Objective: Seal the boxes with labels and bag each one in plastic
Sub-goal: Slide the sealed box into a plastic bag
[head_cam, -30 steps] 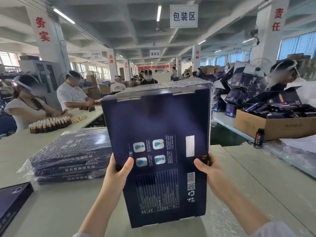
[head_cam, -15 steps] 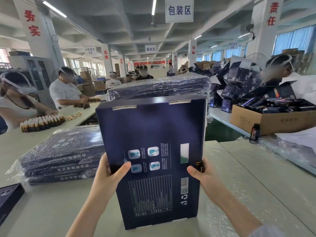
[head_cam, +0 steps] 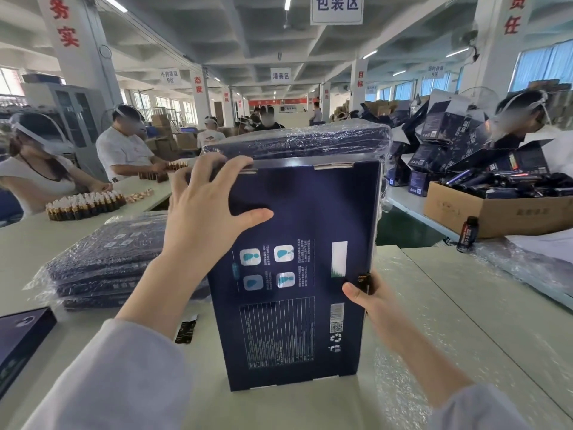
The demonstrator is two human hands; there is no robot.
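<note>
A tall navy box (head_cam: 297, 212) stands upright on the pale green table (head_cam: 294, 411), its printed back face toward me. My left hand (head_cam: 204, 212) grips its top left corner, fingers curved over the top edge and thumb spread on the face. At the box's right edge my right hand (head_cam: 364, 301) pinches it, thumb in front and fingers hidden behind. A small dark label (head_cam: 364, 279) sits on that edge just above my thumb. Directly behind the box lies a plastic-wrapped bundle of navy boxes (head_cam: 297, 141).
Bagged navy boxes (head_cam: 102, 265) are stacked at the left, with a loose label strip (head_cam: 186, 328) and another navy box (head_cam: 18, 336) nearer me. Clear plastic (head_cam: 403, 367) covers the table at right. A cardboard carton (head_cam: 496, 212) and small bottle (head_cam: 468, 234) stand beyond. Workers sit around.
My left hand has left the box's left edge and moved up to its top left corner. My right hand keeps its hold on the right edge.
</note>
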